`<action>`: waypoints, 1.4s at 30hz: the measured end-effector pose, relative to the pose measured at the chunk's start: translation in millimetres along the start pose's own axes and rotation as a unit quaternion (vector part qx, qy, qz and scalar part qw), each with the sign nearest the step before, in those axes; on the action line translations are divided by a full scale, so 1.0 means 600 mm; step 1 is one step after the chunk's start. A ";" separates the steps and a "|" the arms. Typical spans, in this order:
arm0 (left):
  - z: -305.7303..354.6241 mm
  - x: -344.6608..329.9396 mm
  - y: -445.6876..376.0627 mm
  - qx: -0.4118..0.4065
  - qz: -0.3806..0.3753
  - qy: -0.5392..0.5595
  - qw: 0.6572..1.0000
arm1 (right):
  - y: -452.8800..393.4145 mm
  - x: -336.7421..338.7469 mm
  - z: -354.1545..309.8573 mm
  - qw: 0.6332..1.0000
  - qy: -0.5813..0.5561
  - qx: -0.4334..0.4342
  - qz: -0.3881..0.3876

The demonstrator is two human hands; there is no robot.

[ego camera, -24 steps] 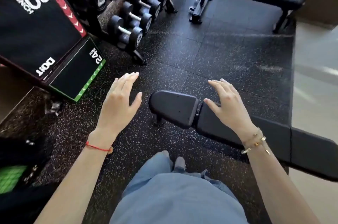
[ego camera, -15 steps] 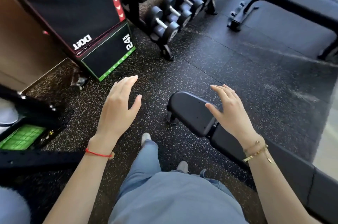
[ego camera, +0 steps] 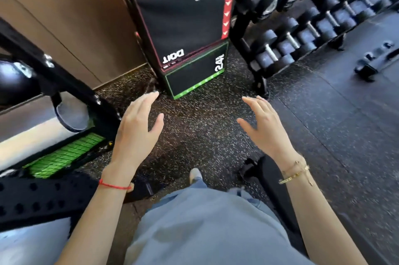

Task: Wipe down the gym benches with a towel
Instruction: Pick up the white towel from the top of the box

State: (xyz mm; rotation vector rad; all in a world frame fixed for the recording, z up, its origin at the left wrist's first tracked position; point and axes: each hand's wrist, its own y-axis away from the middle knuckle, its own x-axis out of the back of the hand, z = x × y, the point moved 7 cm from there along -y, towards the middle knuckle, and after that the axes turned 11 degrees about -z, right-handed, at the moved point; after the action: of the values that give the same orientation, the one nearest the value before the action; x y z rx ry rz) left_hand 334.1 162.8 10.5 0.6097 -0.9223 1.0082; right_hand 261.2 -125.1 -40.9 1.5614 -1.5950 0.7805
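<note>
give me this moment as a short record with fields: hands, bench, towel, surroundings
left hand: open, fingers straight, held over the floor, holds nothing
right hand: open, fingers spread, holds nothing
bench: black padded end low in view, below the right wrist, not touched
towel: none in either hand
plyo boxes: stacked ahead against the wall, marked 20 and 24
dumbbell rack: to the right of the boxes
floor: dark speckled rubber

- The view swings left — the bench (ego camera: pixel 278 187) slides from centre to the lower right, mostly under the right hand (ego camera: pixel 264 127).
- The plyo boxes (ego camera: pixel 185 22) move to top centre.
- The right hand now hovers over the floor (ego camera: pixel 200 135), off the bench.
</note>
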 end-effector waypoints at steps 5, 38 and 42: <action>-0.087 0.063 -0.108 0.031 0.027 -0.015 0.999 | -0.162 -0.023 -0.060 0.999 -0.015 0.027 -0.019; -0.353 0.171 -1.027 0.139 0.091 -0.010 0.986 | -1.316 0.021 -0.123 0.972 0.029 0.197 -0.124; -0.385 0.155 -1.066 0.134 0.060 -0.019 0.989 | -1.395 -0.023 -0.150 0.971 0.055 0.180 -0.151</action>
State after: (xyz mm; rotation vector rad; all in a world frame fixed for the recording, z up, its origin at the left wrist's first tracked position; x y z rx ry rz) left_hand 1017.3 113.7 -37.0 0.8069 -0.8709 1.2446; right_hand 1102.1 -97.6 -73.4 1.9231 -1.1410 1.0036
